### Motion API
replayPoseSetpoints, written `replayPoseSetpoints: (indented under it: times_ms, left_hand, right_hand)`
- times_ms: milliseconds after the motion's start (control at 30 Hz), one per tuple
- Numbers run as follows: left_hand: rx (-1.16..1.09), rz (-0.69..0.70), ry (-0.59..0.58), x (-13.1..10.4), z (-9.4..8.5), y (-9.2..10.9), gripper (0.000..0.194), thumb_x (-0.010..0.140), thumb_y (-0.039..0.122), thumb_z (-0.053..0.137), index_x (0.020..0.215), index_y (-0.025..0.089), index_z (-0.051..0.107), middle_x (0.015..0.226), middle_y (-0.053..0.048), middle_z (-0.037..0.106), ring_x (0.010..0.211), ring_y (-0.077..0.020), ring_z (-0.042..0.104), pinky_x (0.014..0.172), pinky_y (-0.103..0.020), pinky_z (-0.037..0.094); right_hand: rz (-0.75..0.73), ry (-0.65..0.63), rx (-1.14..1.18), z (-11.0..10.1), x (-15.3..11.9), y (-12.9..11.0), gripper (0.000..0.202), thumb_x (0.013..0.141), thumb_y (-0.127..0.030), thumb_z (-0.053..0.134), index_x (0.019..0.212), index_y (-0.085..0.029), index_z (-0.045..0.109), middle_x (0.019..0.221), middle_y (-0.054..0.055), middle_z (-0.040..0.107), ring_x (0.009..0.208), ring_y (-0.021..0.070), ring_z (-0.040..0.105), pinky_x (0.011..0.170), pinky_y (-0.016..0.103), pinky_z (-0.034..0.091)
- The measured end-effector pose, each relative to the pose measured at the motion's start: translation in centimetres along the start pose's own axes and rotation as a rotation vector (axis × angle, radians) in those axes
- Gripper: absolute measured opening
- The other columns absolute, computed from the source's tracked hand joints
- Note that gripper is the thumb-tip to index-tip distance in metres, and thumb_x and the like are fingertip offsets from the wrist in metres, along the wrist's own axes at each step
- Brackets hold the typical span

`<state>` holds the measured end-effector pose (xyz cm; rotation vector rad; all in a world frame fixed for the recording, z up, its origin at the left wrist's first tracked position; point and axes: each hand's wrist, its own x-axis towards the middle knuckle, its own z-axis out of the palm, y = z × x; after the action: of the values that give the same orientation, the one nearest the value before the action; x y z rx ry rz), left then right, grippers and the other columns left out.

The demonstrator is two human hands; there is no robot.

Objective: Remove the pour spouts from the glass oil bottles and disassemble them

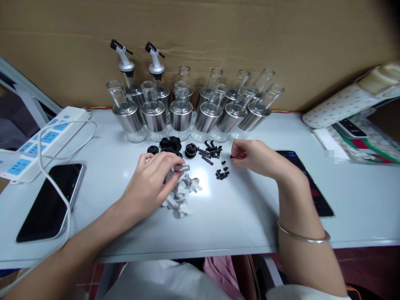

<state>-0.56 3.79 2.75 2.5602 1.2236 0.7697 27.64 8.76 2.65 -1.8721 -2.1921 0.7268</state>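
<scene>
My left hand [151,177] is closed around a silver pourer spout [182,168], its tip pointing right between thumb and fingers. Under and beside that hand lies a pile of similar silver and white pourer spouts [181,208]. To the right, my right hand [251,156] is pinched, with a small black plug [231,156] just showing at the fingertips. Several more small black plugs [222,175] are scattered left of it. Thin black levers [210,152] lie between the hands, near black ribbed stoppers [191,150] that my left hand partly hides.
Glass bottles with metal sleeves [181,114] stand in rows at the back; two carry pourers [155,60]. On the left are a power strip [46,139], a white cable [51,179] and a phone [51,200]. Another phone [308,183] lies under my right forearm, near a dotted flask [340,100].
</scene>
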Motion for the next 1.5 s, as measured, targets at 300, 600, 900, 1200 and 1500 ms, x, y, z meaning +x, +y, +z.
replayPoseSetpoints:
  times_ms: [300, 600, 900, 1200, 1500]
  left_hand:
    - [-0.005, -0.023, -0.021, -0.1, 0.0, 0.0, 0.013, 0.094, 0.02, 0.041, 0.103, 0.021, 0.051, 0.104, -0.003, 0.064, 0.098, -0.0177, 0.058, 0.087, -0.034, 0.033]
    - [-0.009, -0.027, -0.018, 0.0, 0.0, 0.0, 0.012, 0.093, 0.02, 0.042, 0.103, 0.022, 0.05, 0.104, -0.002, 0.064, 0.098, -0.0177, 0.058, 0.086, -0.034, 0.033]
    - [-0.002, -0.02, -0.015, 0.0, 0.0, 0.0, 0.012, 0.094, 0.019, 0.042, 0.103, 0.021, 0.049, 0.104, -0.003, 0.064, 0.099, -0.018, 0.058, 0.086, -0.034, 0.033]
    - [0.002, -0.016, -0.017, -0.1, -0.1, 0.0, 0.011, 0.094, 0.019, 0.042, 0.103, 0.022, 0.048, 0.104, -0.002, 0.064, 0.098, -0.0175, 0.058, 0.086, -0.033, 0.033]
    - [-0.005, -0.025, -0.014, 0.0, 0.0, 0.0, 0.012, 0.093, 0.02, 0.042, 0.103, 0.021, 0.05, 0.104, -0.003, 0.064, 0.098, -0.0176, 0.059, 0.086, -0.034, 0.033]
  right_hand:
    - [0.019, -0.187, -0.059, 0.5, 0.3, 0.2, 0.031, 0.067, -0.002, 0.049, 0.089, -0.019, 0.063, 0.077, 0.001, 0.066, 0.071, 0.0139, 0.06, 0.065, 0.021, 0.046]
    - [-0.096, -0.174, 0.033, 0.6, 0.2, 0.0, 0.028, 0.073, -0.006, 0.048, 0.085, -0.02, 0.069, 0.086, 0.001, 0.071, 0.078, 0.0158, 0.064, 0.071, 0.025, 0.049]
    - [-0.11, -0.295, 0.077, 0.5, -0.1, -1.3, 0.024, 0.074, -0.011, 0.048, 0.084, -0.018, 0.069, 0.08, 0.002, 0.071, 0.07, 0.0141, 0.062, 0.066, 0.025, 0.047]
    - [-0.015, -0.349, 0.149, 0.2, -0.3, 0.6, 0.028, 0.065, -0.014, 0.059, 0.092, -0.02, 0.064, 0.079, 0.001, 0.065, 0.067, 0.0135, 0.061, 0.062, 0.025, 0.05]
    - [0.057, -0.382, 0.201, 0.7, -0.2, -0.7, 0.026, 0.06, -0.008, 0.061, 0.083, -0.021, 0.059, 0.065, -0.003, 0.06, 0.058, 0.0128, 0.059, 0.055, 0.024, 0.047]
